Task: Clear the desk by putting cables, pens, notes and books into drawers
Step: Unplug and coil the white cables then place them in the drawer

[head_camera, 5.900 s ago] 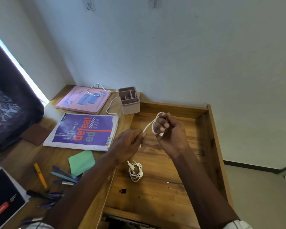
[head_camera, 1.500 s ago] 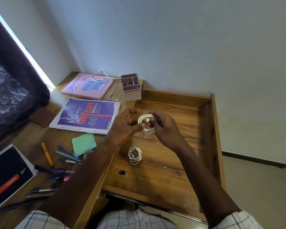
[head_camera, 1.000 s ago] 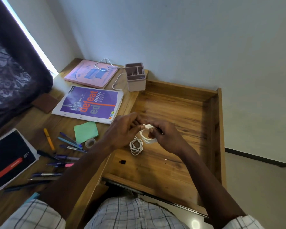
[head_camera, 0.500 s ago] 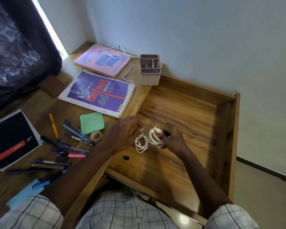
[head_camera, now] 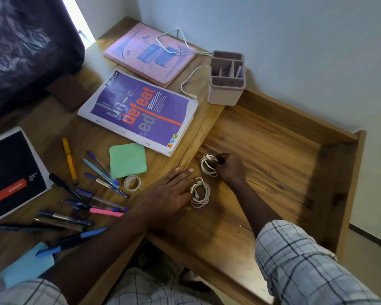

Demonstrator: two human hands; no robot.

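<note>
Head camera, looking down: an open wooden drawer point(head_camera: 273, 150) stands out to the right of the counter point(head_camera: 90, 142). The right hand point(head_camera: 231, 169) is low on the drawer floor near its left wall. Its fingers are curled and pinch a coiled white cable point(head_camera: 208, 166) that rests on the wood. A second coiled cable point(head_camera: 199, 192) lies flat in the drawer, nearer the person, close to the first but apart from it. The left hand point(head_camera: 174, 194) lies palm down across the counter's edge with its fingers straight, holding nothing. It sits just beside that second coil; whether it touches the coil I cannot tell.

On the counter a loose white cable point(head_camera: 181, 86) trails over a pink book point(head_camera: 141, 56) and curls down beside a pink organiser point(head_camera: 226, 91) at the back corner. A purple book point(head_camera: 141, 111) lies in front of the pink one, with a green note point(head_camera: 128, 160) just below it and a tape roll point(head_camera: 132, 183) beside the note. Pens point(head_camera: 100, 172) are scattered left of the left hand, among them an orange pen point(head_camera: 69, 159) and a pink highlighter point(head_camera: 106, 211). A black spiral notebook point(head_camera: 11, 172) lies at the far left, and a blue note point(head_camera: 24, 267) at the near edge.
</note>
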